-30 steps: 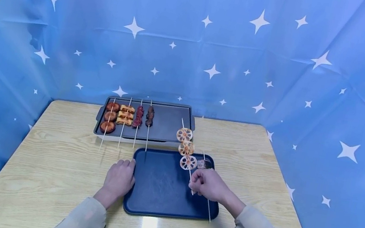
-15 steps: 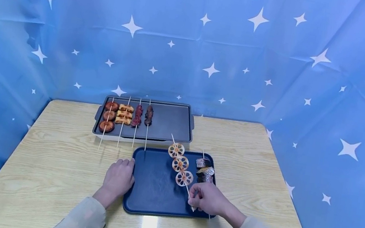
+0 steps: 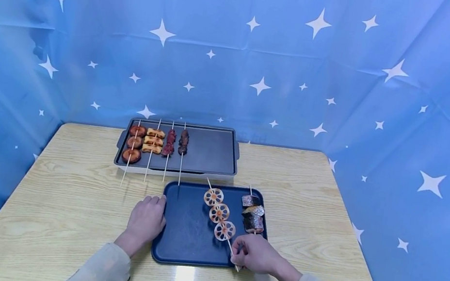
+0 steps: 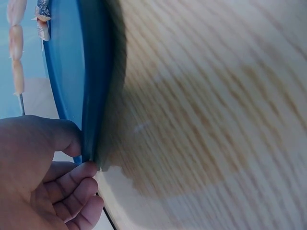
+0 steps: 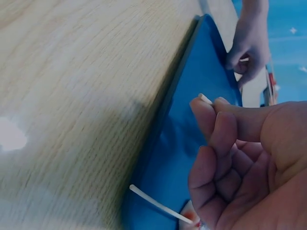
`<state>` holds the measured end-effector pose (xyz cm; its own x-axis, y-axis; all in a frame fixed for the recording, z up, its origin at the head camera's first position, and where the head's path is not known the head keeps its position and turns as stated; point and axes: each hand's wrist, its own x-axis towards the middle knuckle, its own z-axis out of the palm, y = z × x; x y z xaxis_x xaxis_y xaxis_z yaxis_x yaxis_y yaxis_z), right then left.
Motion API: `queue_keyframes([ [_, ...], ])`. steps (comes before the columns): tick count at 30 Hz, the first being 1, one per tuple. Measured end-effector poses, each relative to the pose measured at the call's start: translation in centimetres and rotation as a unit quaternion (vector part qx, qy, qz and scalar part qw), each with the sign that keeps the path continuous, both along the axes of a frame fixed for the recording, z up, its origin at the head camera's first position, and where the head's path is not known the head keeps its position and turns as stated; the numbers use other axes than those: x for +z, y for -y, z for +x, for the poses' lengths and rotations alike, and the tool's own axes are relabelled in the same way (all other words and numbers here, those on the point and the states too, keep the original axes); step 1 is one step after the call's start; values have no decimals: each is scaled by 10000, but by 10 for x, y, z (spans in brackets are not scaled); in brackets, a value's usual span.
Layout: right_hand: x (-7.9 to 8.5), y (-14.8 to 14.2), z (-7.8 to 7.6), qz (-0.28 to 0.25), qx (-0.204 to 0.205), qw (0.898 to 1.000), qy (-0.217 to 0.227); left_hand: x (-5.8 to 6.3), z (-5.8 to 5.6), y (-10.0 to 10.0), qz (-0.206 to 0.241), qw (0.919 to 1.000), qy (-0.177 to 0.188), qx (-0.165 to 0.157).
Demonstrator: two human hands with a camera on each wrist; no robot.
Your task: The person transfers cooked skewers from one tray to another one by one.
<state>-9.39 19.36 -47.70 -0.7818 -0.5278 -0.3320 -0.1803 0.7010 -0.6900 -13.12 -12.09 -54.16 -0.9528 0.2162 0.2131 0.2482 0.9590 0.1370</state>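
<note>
My right hand [image 3: 255, 254] pinches the bare stick end of a lotus root skewer [image 3: 219, 213] between thumb and fingertips. Three holed slices slant up and left from it, over the blue tray [image 3: 179, 244]; whether they touch the tray I cannot tell. To their right a fish skewer [image 3: 254, 211] lies along the tray's right side, its lower stick partly behind my right hand. At the tray's left edge my left hand [image 3: 146, 219] grips the rim. The left wrist view shows that thumb [image 4: 67, 139] on the rim, with fingertips against its outer side.
Behind the tray stands a dark grill pan [image 3: 212, 151]. Several skewers lie on its left half: round brown slices [image 3: 131, 155], yellow pieces [image 3: 153, 141], red meat [image 3: 169, 144] and dark meat [image 3: 184, 142]. Their stick ends overhang the front edge. A wood-grain table [image 3: 79, 196] bears everything, with a blue starry curtain [image 3: 224, 32] behind.
My right hand has brought the lotus root skewer down and back, from near the pan's front right corner to over the tray. My left hand has stayed on the rim.
</note>
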Motion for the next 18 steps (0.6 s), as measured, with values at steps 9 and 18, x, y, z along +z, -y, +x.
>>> queue_keyframes([
  [9,-6,-6,2,169,-166,9997,-21,1,0,0,34,10000,53,17],
  [18,-10,-9,7,263,-485,9983,-197,2,1,0,30,10000,50,-3],
])
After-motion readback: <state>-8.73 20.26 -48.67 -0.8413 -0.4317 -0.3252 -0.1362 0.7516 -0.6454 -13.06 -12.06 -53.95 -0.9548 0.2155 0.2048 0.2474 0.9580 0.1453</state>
